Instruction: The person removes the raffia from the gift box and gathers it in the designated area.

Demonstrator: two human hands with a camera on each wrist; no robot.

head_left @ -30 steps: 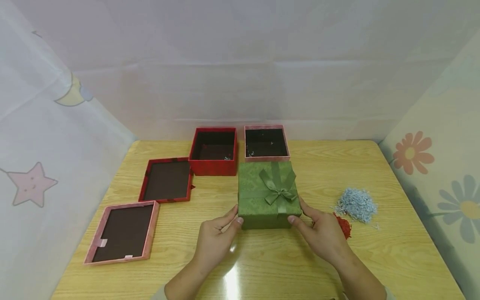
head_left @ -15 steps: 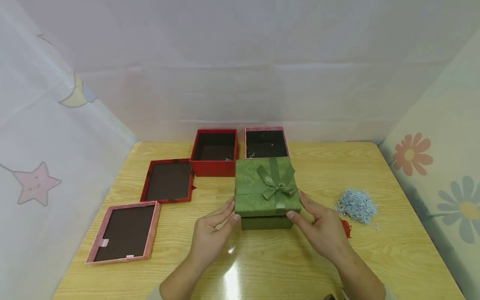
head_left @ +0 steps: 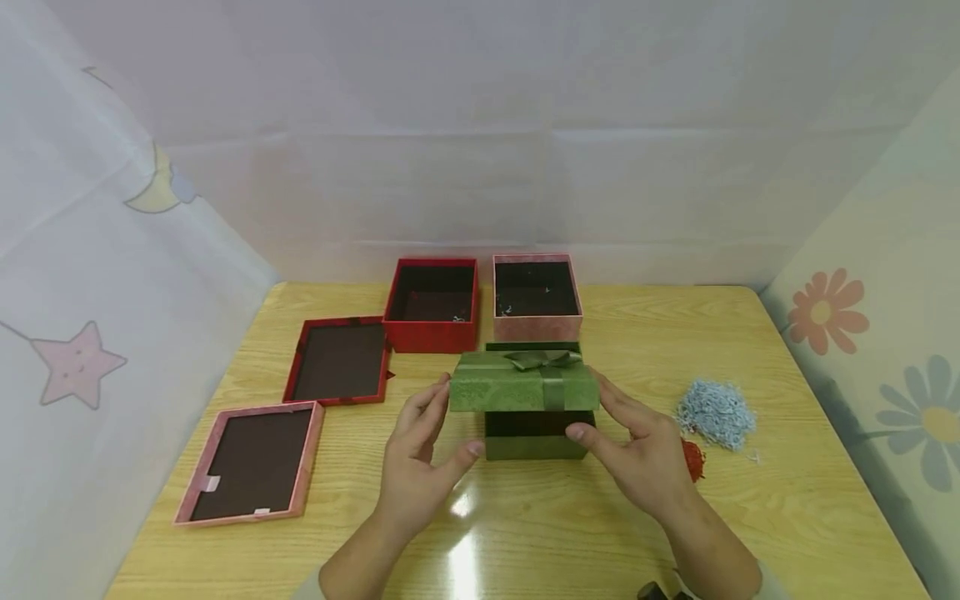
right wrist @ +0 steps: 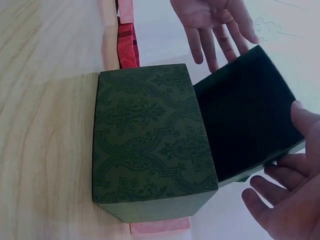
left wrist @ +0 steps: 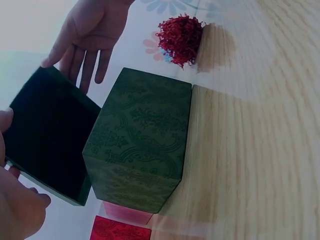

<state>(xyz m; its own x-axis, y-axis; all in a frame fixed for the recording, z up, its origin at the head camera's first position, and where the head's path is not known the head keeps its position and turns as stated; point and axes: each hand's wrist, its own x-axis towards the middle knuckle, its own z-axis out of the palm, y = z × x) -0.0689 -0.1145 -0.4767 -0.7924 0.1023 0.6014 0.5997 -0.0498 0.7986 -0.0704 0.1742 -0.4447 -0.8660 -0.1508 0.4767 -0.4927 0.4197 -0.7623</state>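
A green gift box lid (head_left: 495,392) with a ribbon bow hangs tilted above its green gift box base (head_left: 536,447), its dark inside (left wrist: 52,135) showing in both wrist views. My left hand (head_left: 420,462) holds the lid's left side, thumb at the rim and fingers behind. On the opposite side, my right hand (head_left: 645,458) grips the lid in the same way. The base stands upright on the table, with a dark interior partly hidden by the lid. Its patterned front (right wrist: 150,135) fills the middle of the right wrist view.
Behind stand an open red box (head_left: 431,335) and an open pink box (head_left: 536,327). A red lid (head_left: 337,362) and a pink lid (head_left: 251,467) lie upturned at left. Blue paper shreds (head_left: 716,414) and red paper shreds (head_left: 693,461) lie on the wooden table (head_left: 525,542) at right.
The lid has come up off the green base and tipped backward, its top now seen edge-on. Both hands have risen slightly with it. The base has stayed in place.
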